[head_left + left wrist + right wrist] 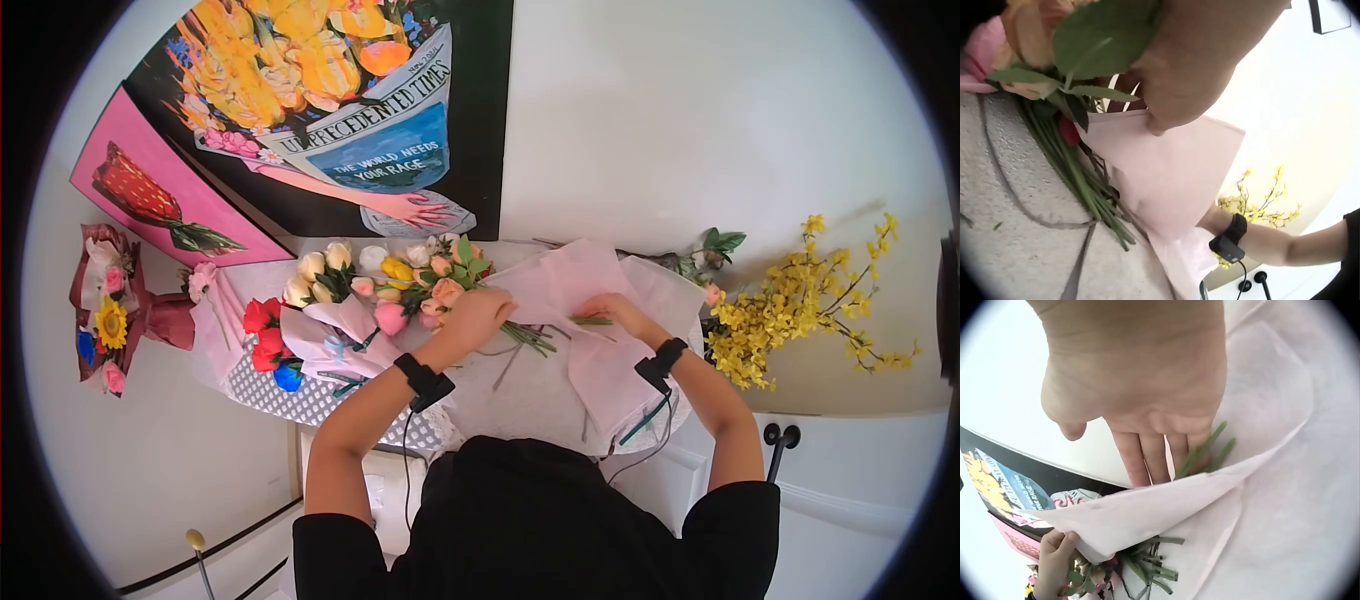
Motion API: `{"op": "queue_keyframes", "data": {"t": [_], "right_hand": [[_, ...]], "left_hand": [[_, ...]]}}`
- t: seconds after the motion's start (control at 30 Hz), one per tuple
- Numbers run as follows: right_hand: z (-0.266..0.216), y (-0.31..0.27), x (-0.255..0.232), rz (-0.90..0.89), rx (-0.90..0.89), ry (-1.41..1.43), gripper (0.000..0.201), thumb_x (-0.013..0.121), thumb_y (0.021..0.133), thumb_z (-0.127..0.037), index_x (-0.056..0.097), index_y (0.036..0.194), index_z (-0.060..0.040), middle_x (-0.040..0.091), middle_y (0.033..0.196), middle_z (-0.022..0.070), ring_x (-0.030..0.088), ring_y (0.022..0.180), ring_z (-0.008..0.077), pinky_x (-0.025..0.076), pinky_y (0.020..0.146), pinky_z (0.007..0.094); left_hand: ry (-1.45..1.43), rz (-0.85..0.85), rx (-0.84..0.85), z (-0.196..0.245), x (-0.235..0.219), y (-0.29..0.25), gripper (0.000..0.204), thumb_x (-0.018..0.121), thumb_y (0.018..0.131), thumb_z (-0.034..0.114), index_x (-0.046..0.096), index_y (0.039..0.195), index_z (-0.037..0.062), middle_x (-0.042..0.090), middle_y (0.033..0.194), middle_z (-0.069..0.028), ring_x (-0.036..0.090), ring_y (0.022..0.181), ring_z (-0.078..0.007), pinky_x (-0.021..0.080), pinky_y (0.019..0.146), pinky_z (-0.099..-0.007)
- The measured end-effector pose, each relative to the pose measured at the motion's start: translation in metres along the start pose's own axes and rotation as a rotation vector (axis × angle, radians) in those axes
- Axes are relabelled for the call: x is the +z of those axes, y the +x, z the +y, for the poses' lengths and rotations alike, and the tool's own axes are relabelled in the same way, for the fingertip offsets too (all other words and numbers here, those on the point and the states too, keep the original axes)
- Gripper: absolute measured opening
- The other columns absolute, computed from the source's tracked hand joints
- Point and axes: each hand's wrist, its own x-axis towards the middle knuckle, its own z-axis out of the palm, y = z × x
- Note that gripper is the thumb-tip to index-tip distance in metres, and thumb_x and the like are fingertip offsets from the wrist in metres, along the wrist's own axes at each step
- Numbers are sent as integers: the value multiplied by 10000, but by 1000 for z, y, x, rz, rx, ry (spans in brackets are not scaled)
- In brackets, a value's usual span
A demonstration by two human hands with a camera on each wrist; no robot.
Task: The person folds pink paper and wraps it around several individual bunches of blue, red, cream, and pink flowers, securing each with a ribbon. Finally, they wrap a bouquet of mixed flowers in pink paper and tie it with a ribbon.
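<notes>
A bouquet of pink, peach and yellow flowers (pixel 430 285) lies on the table with its green stems (pixel 530 338) on a sheet of pale pink wrapping paper (pixel 600 360). My left hand (pixel 480 315) grips the bouquet just below the blooms; in the left wrist view the left hand (pixel 1179 75) is curled round leaves and stems (pixel 1079 181) above the paper (pixel 1166 175). My right hand (pixel 612 310) rests on the paper. Its straight fingers (pixel 1147 456) reach behind a raised fold of the paper (pixel 1166 506), beside green stem ends (pixel 1204 450). The thumb stays off the paper.
Wrapped bouquets (pixel 300 340) lie at the table's left, yellow blossom branches (pixel 800 300) at the right. Another bouquet (pixel 110 310) sits against the wall on the left. Paintings (pixel 330 100) lean behind the table. A grey ribbon (pixel 1022 206) trails across the tabletop (pixel 520 390).
</notes>
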Motion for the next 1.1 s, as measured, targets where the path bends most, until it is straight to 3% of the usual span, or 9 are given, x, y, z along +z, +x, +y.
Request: {"op": "queue_keyframes", "data": {"t": [0.13,0.23,0.3,0.4,0.63,0.7,0.9,1.0,1.1], "right_hand": [[-8,-32,1,1,-106,94,293,418,907,-168,569,1051,38,585,1100,115,554,1020,211,403,921,340],[-13,-44,19,163,-256,-211,272,462,887,-164,572,1054,20,572,1112,133,553,1015,236,420,887,329],[-14,-47,28,305,-428,-875,212,516,862,-148,568,1000,5,604,886,183,583,850,297,452,756,319],[1,-36,25,440,-108,-756,182,507,869,-174,545,967,-25,561,726,191,558,680,340,437,618,372],[50,-2,30,752,-304,-713,147,473,882,-169,518,935,-39,549,623,170,561,573,318,410,526,405],[47,-2,37,761,-245,-969,171,449,875,-133,489,1028,-70,555,596,169,557,534,350,421,505,446],[44,-1,44,778,-182,-1132,302,478,822,-109,451,1120,-66,574,583,140,566,509,316,442,489,450],[42,-1,46,794,-198,-1151,339,484,823,-102,434,1158,-77,562,566,143,555,487,310,429,470,441],[41,-2,47,786,-208,-1191,376,493,812,-100,423,1180,-73,565,572,135,556,491,304,427,466,438]], "left_hand": [[-53,61,-201,1,-1,8,202,545,817,188,525,725,9,550,704,-167,550,685,-355,421,587,-432],[-42,100,-256,-2,3,10,207,549,818,190,529,733,3,546,704,-173,548,678,-360,417,581,-432],[-51,113,-266,-5,10,8,206,554,817,192,536,740,2,544,703,-175,547,676,-361,416,583,-433],[-25,165,-254,-9,10,10,203,560,819,198,559,772,1,547,707,-176,547,679,-361,414,585,-435],[-139,176,-331,-12,10,7,214,534,848,209,581,803,5,553,672,-174,568,672,-350,432,602,-422],[-114,205,-318,-14,16,11,217,521,856,203,571,783,5,554,664,-173,574,674,-345,441,607,-417],[340,103,-210,-29,35,30,137,514,836,175,516,763,59,588,691,-123,602,635,-306,466,589,-414],[462,-79,-355,-18,31,40,132,528,817,183,521,886,69,600,821,-72,607,764,-251,466,680,-417],[554,-179,-71,-1,22,38,336,529,825,261,499,1102,72,554,1082,-103,519,1042,-253,394,888,-441]]}}
